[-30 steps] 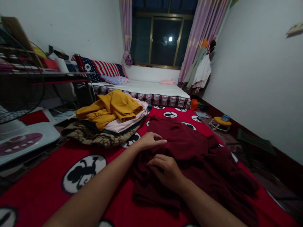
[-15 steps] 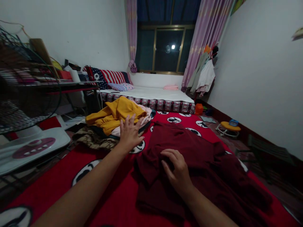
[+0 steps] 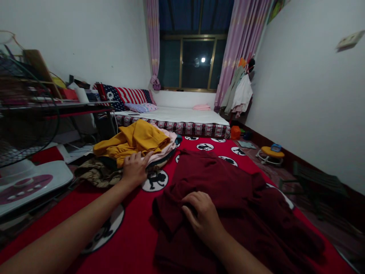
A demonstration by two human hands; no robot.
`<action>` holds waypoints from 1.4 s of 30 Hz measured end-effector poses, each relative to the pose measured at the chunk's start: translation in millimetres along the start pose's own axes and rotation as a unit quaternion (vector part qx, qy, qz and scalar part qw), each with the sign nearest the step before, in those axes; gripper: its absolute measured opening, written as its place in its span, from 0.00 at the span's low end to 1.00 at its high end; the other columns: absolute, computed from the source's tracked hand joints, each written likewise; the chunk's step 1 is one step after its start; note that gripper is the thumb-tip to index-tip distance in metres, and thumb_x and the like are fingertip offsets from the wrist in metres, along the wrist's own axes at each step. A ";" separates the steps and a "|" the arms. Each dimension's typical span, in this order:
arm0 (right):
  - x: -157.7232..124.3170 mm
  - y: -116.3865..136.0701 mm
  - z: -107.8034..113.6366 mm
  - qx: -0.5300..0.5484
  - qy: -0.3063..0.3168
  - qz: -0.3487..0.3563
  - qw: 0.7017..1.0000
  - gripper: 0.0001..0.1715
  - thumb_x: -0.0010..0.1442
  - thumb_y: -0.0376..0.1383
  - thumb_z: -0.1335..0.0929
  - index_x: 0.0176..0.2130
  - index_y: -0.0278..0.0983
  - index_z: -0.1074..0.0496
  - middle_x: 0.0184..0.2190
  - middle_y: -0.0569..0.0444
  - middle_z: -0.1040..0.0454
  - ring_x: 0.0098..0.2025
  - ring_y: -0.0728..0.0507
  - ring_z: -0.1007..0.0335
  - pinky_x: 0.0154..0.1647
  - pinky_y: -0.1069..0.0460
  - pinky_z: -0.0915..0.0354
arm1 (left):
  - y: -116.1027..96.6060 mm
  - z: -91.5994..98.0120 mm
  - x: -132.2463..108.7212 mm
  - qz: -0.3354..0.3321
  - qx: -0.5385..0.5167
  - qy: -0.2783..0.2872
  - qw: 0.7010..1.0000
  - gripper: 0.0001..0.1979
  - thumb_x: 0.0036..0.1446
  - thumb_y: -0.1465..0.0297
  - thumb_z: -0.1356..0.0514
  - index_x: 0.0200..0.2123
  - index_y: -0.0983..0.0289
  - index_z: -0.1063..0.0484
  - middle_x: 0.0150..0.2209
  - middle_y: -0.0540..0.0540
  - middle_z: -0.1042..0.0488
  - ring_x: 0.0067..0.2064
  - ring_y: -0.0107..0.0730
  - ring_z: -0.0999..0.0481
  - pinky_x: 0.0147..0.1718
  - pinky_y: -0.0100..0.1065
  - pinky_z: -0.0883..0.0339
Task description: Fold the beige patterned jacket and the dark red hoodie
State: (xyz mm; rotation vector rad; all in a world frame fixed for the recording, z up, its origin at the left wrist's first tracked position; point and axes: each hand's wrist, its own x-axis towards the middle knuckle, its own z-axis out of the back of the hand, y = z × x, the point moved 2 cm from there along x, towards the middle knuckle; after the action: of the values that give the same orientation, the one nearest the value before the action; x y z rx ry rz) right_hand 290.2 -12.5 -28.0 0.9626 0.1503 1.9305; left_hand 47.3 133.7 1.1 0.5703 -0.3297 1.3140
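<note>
Head view: two bare hands work over clothes on a red blanket [image 3: 137,243] printed with black-and-white cartoon circles.
Left hand [image 3: 135,167]: one, palm down with fingers loosely spread, resting on the near edge of the clothes pile [image 3: 128,160].
Right hand [image 3: 201,217]: one, palm down with fingers close together and slightly curled, pressing on a folded part of the maroon garment [image 3: 228,182]; it grips nothing.
Maroon garment: one, spread on the blanket in front of the person, just right of the pile.
Pile layers: four seen, with a yellow garment [image 3: 137,139] on top, a pink garment [image 3: 164,149] under it, a thin dark layer, then a brown patterned cloth [image 3: 95,173].
Left side: one fan [image 3: 25,118] beside a cluttered shelf.
Behind: one low bed [image 3: 176,116] under the window [image 3: 194,62], with two curtains.
Right side: one yellow stool [image 3: 269,153], and clothes hanging [image 3: 239,89] by the wall.
In the way: the right forearm hides the garment's near part.
</note>
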 end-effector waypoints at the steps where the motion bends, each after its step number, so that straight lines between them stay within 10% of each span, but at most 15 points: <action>1: -0.1 0.0 -1.1 -0.004 0.007 -0.004 1.000 0.05 0.59 0.32 0.32 0.38 0.39 0.28 0.36 0.53 0.25 0.40 0.42 0.32 0.45 0.46 0.39 | 0.9 -0.9 2.1 -0.003 0.000 -0.008 1.000 0.34 0.51 0.74 0.44 0.63 0.55 0.41 0.51 0.67 0.31 0.50 0.56 0.34 0.44 0.49 0.44; 42: 2.2 -1.0 -9.6 -0.006 0.058 -0.016 0.998 0.07 0.60 0.29 0.33 0.39 0.40 0.30 0.39 0.53 0.28 0.40 0.43 0.34 0.43 0.47 0.39 | 39.9 -71.4 103.0 -0.047 -0.019 -0.074 0.996 0.21 0.61 0.70 0.50 0.56 0.56 0.32 0.43 0.64 0.28 0.48 0.54 0.35 0.43 0.48 0.47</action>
State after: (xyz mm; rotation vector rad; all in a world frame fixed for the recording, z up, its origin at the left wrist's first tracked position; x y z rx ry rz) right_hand 283.8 -7.6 -33.8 0.8366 0.2197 1.9569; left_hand 26.7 263.4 5.9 0.6463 -0.4434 1.1752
